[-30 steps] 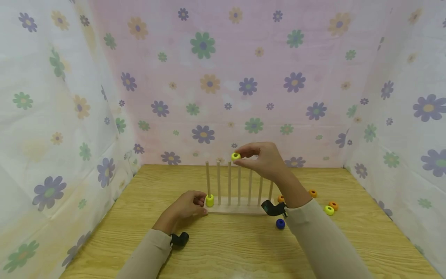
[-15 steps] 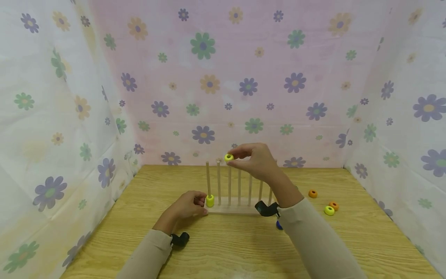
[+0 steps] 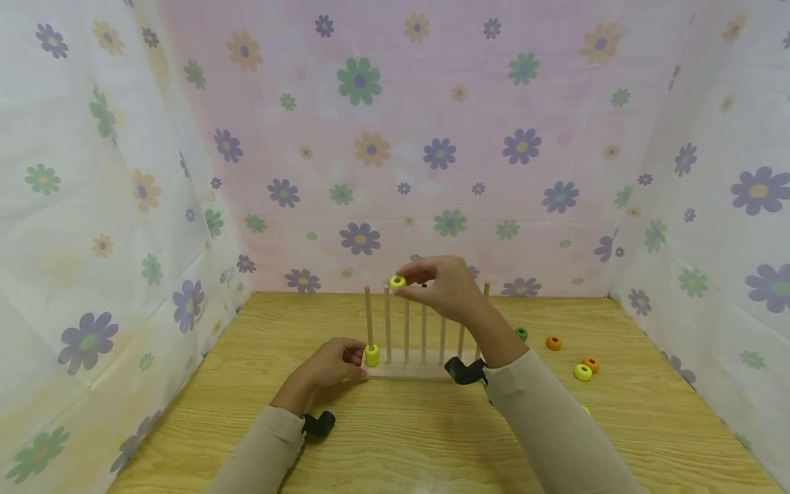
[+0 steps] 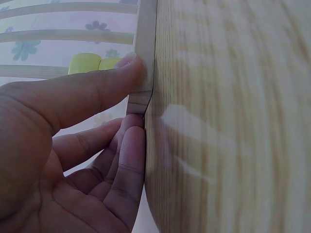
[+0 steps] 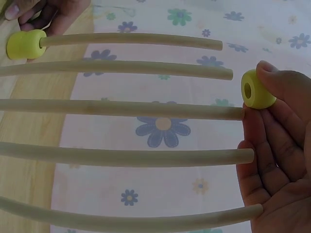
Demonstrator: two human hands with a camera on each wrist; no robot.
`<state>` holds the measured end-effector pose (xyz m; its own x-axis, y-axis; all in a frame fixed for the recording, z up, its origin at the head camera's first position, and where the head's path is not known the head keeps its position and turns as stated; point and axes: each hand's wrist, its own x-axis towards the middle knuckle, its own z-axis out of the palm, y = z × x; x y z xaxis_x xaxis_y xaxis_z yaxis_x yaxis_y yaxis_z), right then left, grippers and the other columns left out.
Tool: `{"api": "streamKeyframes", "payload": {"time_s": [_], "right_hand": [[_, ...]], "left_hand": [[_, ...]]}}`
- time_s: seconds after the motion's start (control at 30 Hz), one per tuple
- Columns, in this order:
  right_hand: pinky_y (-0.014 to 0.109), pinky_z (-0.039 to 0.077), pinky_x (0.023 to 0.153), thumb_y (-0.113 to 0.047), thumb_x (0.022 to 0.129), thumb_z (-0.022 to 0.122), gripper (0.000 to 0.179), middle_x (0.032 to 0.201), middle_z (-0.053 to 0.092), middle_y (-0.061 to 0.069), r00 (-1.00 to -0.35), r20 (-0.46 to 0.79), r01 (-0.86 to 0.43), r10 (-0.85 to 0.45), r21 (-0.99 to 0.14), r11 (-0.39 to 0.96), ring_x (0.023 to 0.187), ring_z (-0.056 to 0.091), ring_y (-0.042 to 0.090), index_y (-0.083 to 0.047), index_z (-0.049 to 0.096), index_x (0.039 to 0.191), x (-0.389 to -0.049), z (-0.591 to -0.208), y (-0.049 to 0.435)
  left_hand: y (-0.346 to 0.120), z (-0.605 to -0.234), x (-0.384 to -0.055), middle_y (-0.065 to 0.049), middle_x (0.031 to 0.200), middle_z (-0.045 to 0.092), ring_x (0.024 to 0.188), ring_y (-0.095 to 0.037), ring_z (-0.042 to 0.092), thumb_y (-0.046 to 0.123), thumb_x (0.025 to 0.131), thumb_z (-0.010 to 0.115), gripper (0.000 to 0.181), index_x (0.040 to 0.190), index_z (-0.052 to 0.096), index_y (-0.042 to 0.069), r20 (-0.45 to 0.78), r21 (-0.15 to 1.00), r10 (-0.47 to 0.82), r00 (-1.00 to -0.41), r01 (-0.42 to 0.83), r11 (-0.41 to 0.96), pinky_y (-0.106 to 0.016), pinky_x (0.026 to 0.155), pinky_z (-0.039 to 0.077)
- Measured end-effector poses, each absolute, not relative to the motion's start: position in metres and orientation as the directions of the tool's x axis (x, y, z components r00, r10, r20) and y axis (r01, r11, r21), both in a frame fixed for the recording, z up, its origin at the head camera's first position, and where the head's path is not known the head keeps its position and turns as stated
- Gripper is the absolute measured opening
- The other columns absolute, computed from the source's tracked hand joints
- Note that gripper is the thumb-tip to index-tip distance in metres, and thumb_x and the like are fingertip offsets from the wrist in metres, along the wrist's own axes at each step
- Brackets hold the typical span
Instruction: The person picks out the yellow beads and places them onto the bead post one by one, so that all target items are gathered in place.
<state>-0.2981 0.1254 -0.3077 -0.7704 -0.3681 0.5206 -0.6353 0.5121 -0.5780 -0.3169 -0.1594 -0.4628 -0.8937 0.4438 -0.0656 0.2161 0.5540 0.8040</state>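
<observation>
Yellow bead (image 3: pixel 395 286): I see it held up above the rack (image 3: pixel 407 372), near the tips of the second and third pegs (image 3: pixel 387 326) from the left, its hole facing them.
Right hand (image 3: pixel 447 289): pinching that bead between thumb and fingertips; I cannot tell whether its other fingers touch peg tips.
Left hand (image 3: pixel 333 360): gripping the rack's left end, thumb on the front, fingers curled behind.
Wooden rack: on my head view it runs along the worktop (image 3: pixel 382 439), roughly parallel to the far edge.
Stacked beads (image 3: pixel 372 356): two yellow ones, touching, low on the leftmost peg (image 3: pixel 369 315).
Loose beads: toward the worktop's right edge I have a green bead (image 3: pixel 522 333), two orange beads (image 3: pixel 554 346) and another yellow bead (image 3: pixel 583 377).
Right sleeve (image 3: pixel 549 418): it hides most of a further yellow piece (image 3: pixel 586 410).
</observation>
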Motion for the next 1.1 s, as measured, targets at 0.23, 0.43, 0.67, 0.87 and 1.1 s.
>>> {"api": "streamKeyframes", "payload": {"time_s": [0.23,0.43,0.67,0.87,1.1], "right_hand": [[0.036,0.06,0.077,-0.037,0.088,0.084,0.023,0.099,0.075,-0.013,-0.774,0.521,-0.627,-0.359,-0.554,0.548,0.092,0.071,0.007,-0.029,0.08,0.109,-0.295,-0.302,0.121],[0.036,0.06,0.076,-0.036,0.089,0.084,0.023,0.098,0.076,-0.012,-0.762,0.538,-0.643,-0.361,-0.559,0.523,0.091,0.072,0.007,-0.027,0.081,0.11,-0.295,-0.299,0.114],[0.035,0.06,0.078,-0.038,0.089,0.084,0.023,0.098,0.075,-0.015,-0.782,0.509,-0.62,-0.359,-0.582,0.525,0.091,0.071,0.005,-0.029,0.08,0.11,-0.296,-0.299,0.105],[0.034,0.06,0.078,-0.037,0.089,0.083,0.023,0.1,0.076,-0.015,-0.789,0.499,-0.612,-0.358,-0.591,0.526,0.094,0.071,0.007,-0.028,0.08,0.111,-0.296,-0.3,0.098],[0.031,0.061,0.077,-0.034,0.091,0.082,0.025,0.102,0.077,-0.012,-0.776,0.504,-0.63,-0.38,-0.581,0.516,0.092,0.072,0.007,-0.024,0.08,0.113,-0.297,-0.3,0.093]], "left_hand": [[-0.159,-0.462,-0.316,-0.003,0.11,0.066,0.1,-0.018,0.061,0.016,0.086,0.087,0.06,0.138,0.062,0.002,-0.064,0.798,0.438,-0.897,0.218,0.563,-0.033,0.089,0.054],[-0.159,-0.462,-0.316,-0.004,0.11,0.067,0.099,-0.018,0.062,0.016,0.086,0.087,0.06,0.138,0.062,0.001,-0.061,0.798,0.444,-0.894,0.224,0.56,-0.034,0.089,0.054],[-0.159,-0.462,-0.317,-0.002,0.109,0.067,0.099,-0.017,0.061,0.018,0.085,0.087,0.058,0.137,0.064,0.004,-0.059,0.789,0.438,-0.897,0.226,0.571,-0.036,0.089,0.055],[-0.159,-0.461,-0.316,-0.002,0.109,0.067,0.099,-0.017,0.062,0.017,0.085,0.087,0.058,0.137,0.064,0.004,-0.062,0.793,0.434,-0.899,0.22,0.568,-0.036,0.089,0.054],[-0.159,-0.462,-0.317,-0.002,0.109,0.067,0.098,-0.018,0.062,0.016,0.086,0.087,0.057,0.136,0.064,0.004,-0.063,0.8,0.441,-0.895,0.219,0.558,-0.035,0.09,0.055]]}}
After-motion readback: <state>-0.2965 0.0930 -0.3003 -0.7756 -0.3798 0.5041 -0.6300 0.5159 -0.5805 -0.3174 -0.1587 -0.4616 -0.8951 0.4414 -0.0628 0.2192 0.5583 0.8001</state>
